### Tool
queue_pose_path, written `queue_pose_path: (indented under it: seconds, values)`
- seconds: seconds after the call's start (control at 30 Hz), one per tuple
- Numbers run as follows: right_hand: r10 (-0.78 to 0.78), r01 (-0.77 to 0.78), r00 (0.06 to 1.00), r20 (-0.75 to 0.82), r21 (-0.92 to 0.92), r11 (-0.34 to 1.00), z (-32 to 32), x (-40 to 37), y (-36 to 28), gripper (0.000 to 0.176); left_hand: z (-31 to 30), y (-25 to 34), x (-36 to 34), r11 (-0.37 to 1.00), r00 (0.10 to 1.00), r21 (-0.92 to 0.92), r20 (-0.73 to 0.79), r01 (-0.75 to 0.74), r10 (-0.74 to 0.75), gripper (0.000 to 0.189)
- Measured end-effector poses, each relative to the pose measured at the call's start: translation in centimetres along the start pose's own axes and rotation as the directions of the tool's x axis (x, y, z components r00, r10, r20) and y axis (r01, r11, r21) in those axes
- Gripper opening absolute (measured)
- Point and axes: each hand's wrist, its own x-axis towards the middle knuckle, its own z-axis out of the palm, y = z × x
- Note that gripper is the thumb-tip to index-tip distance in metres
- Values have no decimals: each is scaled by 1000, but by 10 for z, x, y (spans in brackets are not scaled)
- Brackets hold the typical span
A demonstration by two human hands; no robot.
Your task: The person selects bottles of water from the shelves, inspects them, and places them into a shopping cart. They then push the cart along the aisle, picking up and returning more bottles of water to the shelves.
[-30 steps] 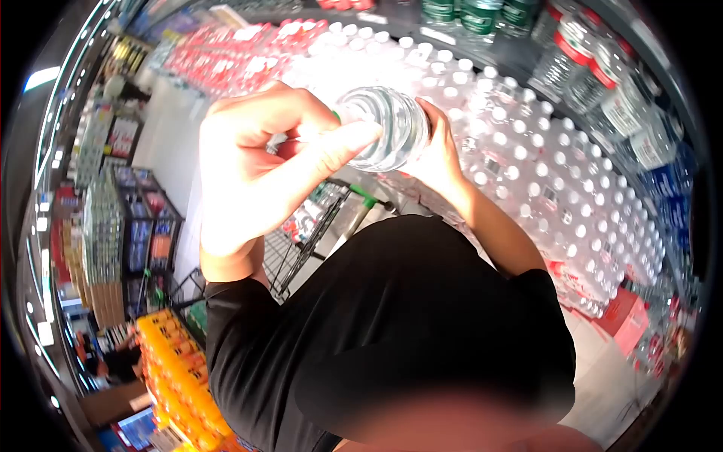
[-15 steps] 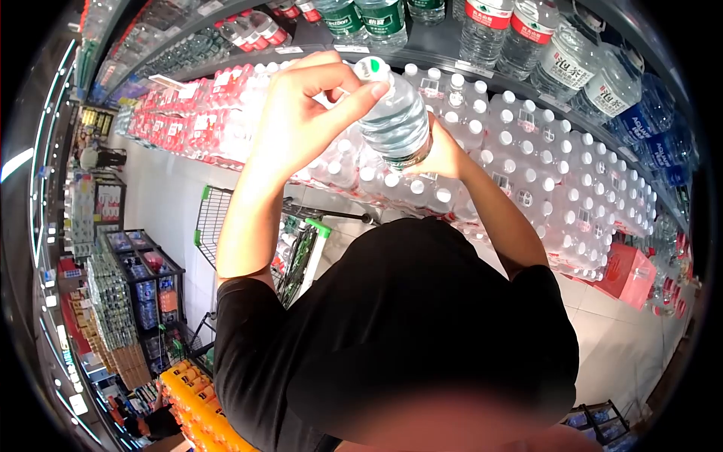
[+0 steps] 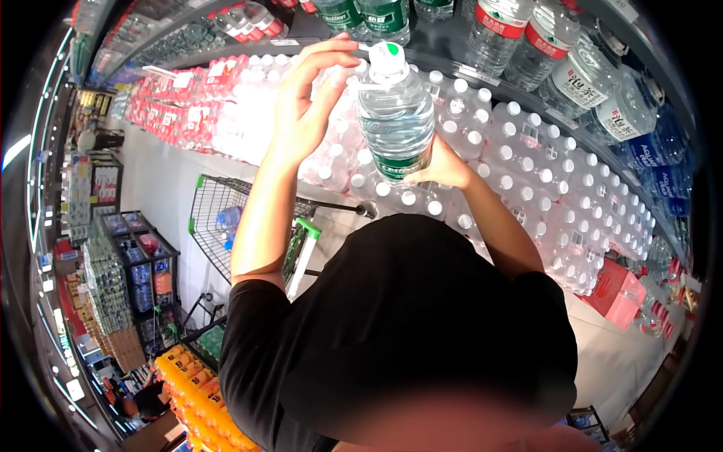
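Note:
A large clear water bottle [image 3: 395,120] with a green label and a white cap stands nearly upright in front of me, cap toward the shelf. My right hand [image 3: 443,164] is wrapped around its lower part by the label; some of its fingers are hidden behind the bottle. Just left of the bottle's neck, my left hand [image 3: 307,105] is raised with its fingers spread and holds nothing. Behind both hands are packs of small bottles with white caps [image 3: 520,151].
Shelves hold green-label bottles [image 3: 385,21], red-label bottles [image 3: 498,30] and white-label bottles [image 3: 576,75]. A shopping cart [image 3: 215,218] with bottles inside is at my left. Orange bottle packs [image 3: 199,392] stand lower left, a pink box [image 3: 614,292] right.
My left hand has let go of the cap and moved left, its fingers opening. The bottle, still in my right hand, now appears slightly higher and more upright.

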Motion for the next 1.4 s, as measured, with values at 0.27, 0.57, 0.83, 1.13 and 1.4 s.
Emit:
queue_pose_path:
  seconds: [0.27,0.57,0.83,1.13,1.4]
  values:
    - [-135,124,973,-189,-68,990,27,-8,26,122,-4,15,-21,949,984,278,-54,-150,171,32]
    - [-222,19,911,-348,-501,865,70,-14,3,126,2,30,-61,924,956,382,-264,-19,128,32]
    - [-267,71,922,-282,-555,829,68,-18,12,118,5,16,-68,991,965,132,-262,30,6,27]
    - [-225,69,951,-213,-563,824,53,-31,20,113,12,5,-68,997,981,47,-185,-56,64,29]
    - [-170,45,943,-286,-399,916,60,-40,16,104,21,-7,-68,951,958,-305,-283,-48,-42,15]
